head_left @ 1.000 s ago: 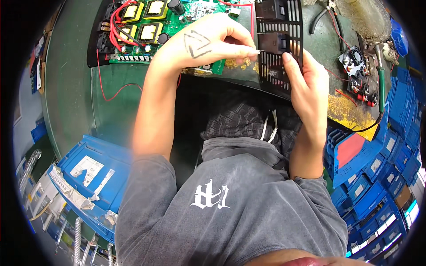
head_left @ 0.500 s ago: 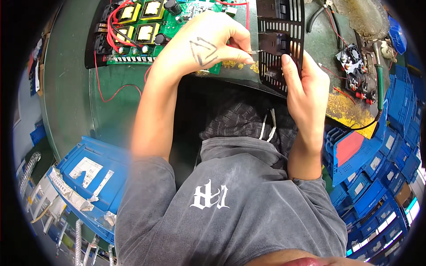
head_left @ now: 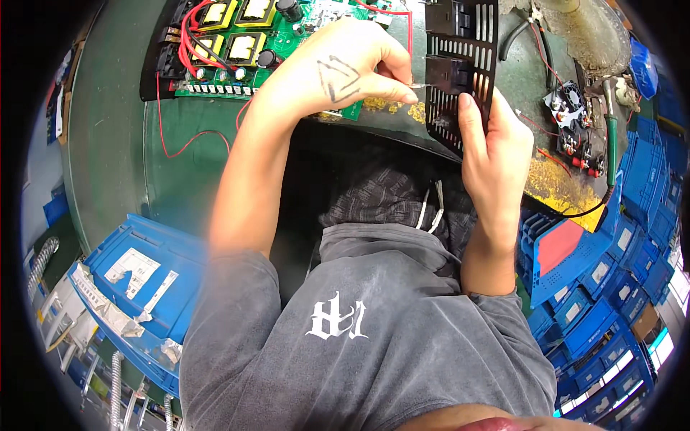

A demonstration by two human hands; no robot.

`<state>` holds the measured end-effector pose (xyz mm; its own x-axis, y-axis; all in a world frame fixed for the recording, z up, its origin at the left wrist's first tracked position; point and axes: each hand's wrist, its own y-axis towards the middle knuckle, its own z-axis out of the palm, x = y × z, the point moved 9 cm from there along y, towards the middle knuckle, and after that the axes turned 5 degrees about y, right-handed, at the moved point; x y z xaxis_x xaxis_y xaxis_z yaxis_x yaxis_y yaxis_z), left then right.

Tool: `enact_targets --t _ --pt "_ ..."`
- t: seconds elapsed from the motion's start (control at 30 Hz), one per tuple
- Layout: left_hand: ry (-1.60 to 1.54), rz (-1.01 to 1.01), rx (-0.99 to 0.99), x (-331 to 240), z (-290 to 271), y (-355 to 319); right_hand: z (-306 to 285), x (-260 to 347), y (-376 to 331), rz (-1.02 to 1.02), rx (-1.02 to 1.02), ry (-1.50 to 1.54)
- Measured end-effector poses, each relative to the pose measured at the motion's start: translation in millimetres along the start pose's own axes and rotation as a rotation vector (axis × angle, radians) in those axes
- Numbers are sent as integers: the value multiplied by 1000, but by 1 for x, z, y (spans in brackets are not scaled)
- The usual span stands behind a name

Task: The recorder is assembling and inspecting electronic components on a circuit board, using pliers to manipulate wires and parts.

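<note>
Bright overall, with strong fisheye bending and black corners

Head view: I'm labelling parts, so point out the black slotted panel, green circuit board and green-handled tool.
Black slotted panel (head_left: 461,49), head view: slotted face.
Green circuit board (head_left: 292,52), head view: bare surface.
Green-handled tool (head_left: 612,147), head view: handle.

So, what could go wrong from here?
The small thin piece in the left hand could slip from its fingertip pinch. The black panel might tilt, since the right hand grips it near one edge. The slack red wire on the bench could catch the nearby left forearm.
</note>
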<state>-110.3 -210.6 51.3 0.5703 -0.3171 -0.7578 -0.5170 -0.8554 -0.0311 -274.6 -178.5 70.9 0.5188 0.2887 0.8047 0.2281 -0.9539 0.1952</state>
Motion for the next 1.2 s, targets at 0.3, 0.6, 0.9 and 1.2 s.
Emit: enact_targets --t 0.3,0.6,0.9,1.2 --pt "27 -85 -55 2 0 1 6 24 -4 -118 -81 -310" --pt "-38 -57 -57 6 2 5 13 37 -1 -213 -16 -388" --pt "89 101 -130 0 -17 -1 10 12 -7 -48 -26 -201" --pt "-426 -121 -13 17 -44 -26 12 3 -19 6 10 -119"
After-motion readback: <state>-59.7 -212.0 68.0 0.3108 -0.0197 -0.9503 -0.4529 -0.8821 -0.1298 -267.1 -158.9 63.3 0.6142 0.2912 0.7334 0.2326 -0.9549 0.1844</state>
